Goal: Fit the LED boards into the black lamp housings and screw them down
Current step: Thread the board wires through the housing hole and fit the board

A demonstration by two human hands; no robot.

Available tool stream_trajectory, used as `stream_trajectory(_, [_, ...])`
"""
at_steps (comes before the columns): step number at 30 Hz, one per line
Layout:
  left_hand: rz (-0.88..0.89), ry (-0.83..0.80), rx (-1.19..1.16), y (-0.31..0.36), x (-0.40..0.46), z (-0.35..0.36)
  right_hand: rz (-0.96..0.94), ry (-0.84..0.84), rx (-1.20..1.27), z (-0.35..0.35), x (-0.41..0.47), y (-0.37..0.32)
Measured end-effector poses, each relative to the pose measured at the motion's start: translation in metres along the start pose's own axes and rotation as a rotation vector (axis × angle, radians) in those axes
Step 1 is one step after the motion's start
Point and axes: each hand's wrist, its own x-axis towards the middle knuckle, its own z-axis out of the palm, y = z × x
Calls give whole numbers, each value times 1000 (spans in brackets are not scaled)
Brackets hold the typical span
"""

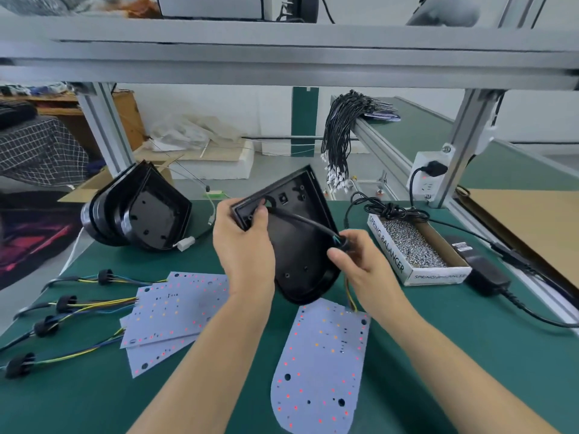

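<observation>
Centrally, above the green mat (438, 355), a black lamp housing (300, 245) is held tilted with its open inside toward the camera; its far-left corner is gripped by the left hand (242, 242), fingers curled round the rim. A black cable (300, 219) running out of the housing's hole is pinched at its grommet by the right hand (360, 261). One white LED board (319, 368) lies flat on the mat just near of the housing, and more LED boards (175, 311) are fanned at left. Far left, nested housings (138, 211) are stacked. At right, "SPRING BALANCER" is printed on a cardboard box (394, 255) of screws (413, 242).
</observation>
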Motion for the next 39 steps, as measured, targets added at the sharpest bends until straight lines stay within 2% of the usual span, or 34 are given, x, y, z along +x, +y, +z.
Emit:
stream_trajectory(2, [26, 39, 31, -1, 0, -1, -122, 99, -155, -3, -1, -2])
stream_trajectory(5, [90, 56, 88, -2, 0, 0, -401, 310, -522, -1, -2, -10])
stream_trajectory(7, [131, 36, 140, -3, -2, -1, -482, 350, -568, -1, -3, -18])
stream_trajectory(11, [117, 16, 141, -8, -7, -2, -421, 82, -350, 2, 0, -43])
stream_trajectory(14, [78, -46, 70, -9, -12, 3, -377, -126, -648, 15, 12, -50])
stream_trajectory(16, [53, -113, 39, -8, -17, 5, -338, -118, -749, 19, 20, -51])
stream_trajectory(17, [44, -127, 37, -8, -18, 6, -311, -73, -708, 20, 22, -52])
stream_trajectory(20, [-19, -166, 1, -6, -17, 5, -130, 28, -370, 17, 28, -56])
stream_trajectory(22, [-68, -209, -42, -5, -15, 5, -67, 17, -206, 13, 31, -57])
stream_trajectory(25, [-110, -226, -71, -3, -15, 5, -97, -34, -43, 11, 30, -59])
stream_trajectory(31, [40, -217, 10, -6, -23, 6, -113, -42, 17, 16, 28, -62])
stream_trajectory(36, [21, -265, -79, -4, -23, 8, -49, 46, 101, 18, 27, -63])
stream_trajectory(39, [38, -246, -53, -3, -29, 13, -4, 109, 36, 17, 27, -60])
